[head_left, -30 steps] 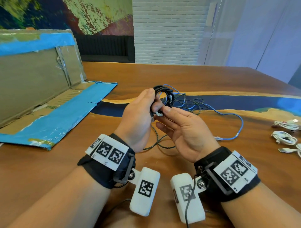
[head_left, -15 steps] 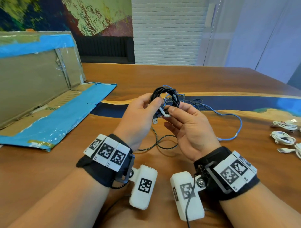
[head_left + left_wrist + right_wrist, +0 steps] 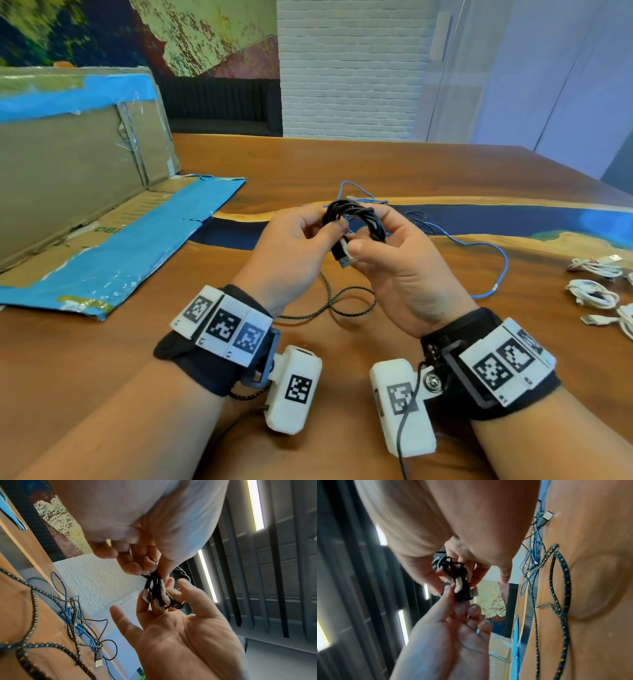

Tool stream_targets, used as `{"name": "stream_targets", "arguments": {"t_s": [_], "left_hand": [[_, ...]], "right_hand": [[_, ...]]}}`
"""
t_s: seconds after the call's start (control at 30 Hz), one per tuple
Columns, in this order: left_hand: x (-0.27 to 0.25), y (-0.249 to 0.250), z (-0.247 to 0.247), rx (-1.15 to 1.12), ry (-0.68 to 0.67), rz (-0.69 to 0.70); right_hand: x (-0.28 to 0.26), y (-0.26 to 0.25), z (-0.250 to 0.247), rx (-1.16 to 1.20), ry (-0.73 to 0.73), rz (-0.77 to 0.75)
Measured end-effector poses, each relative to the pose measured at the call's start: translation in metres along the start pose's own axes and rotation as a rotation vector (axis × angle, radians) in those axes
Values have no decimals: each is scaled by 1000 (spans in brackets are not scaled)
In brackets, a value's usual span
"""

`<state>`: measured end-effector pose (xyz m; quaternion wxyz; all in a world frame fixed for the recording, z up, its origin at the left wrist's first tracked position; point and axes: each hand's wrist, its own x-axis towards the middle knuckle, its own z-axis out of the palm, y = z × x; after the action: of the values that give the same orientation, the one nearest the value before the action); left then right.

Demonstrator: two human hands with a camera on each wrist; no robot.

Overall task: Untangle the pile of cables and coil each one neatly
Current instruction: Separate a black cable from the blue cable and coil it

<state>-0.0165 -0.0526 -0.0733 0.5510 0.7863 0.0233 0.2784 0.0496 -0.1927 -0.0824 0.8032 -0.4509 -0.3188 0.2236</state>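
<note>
Above the wooden bench [image 3: 342,164], my left hand [image 3: 291,253] and right hand [image 3: 400,267] both grip the coiled black braided cable [image 3: 356,219]; securing its loose plug end looks next.

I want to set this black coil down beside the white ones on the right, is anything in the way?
Nothing visible blocks it. The black coil is held above the table; the blue cable lies flat between it and the white coils.
</note>
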Motion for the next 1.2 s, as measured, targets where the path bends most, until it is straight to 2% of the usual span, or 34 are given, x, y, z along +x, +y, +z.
{"name": "stream_targets", "arguments": {"t_s": [0.17, 0.33, 0.43, 0.67, 0.8, 0.9, 1.03, 1.2], "left_hand": [[0, -1, 2, -22, 16, -42], [-2, 0, 2, -33, 13, -30], [-3, 1, 3, -23, 3, -22], [1, -3, -2, -59, 85, -51], [3, -5, -3, -67, 116, -76], [2, -5, -1, -60, 116, -77], [2, -5, -2, -69, 149, -90], [3, -4, -2, -97, 193, -101]], "right_hand": [[4, 8, 0, -66, 220, -59], [7, 9, -5, -260, 391, -106], [7, 9, -6, -263, 453, -97], [4, 1, -6, -186, 374, -11], [5, -4, -5, -34, 305, 73], [4, -5, -4, -5, 299, 73], [2, -4, 1, -124, 313, 31], [2, -5, -2, 4, 250, 94]]}}
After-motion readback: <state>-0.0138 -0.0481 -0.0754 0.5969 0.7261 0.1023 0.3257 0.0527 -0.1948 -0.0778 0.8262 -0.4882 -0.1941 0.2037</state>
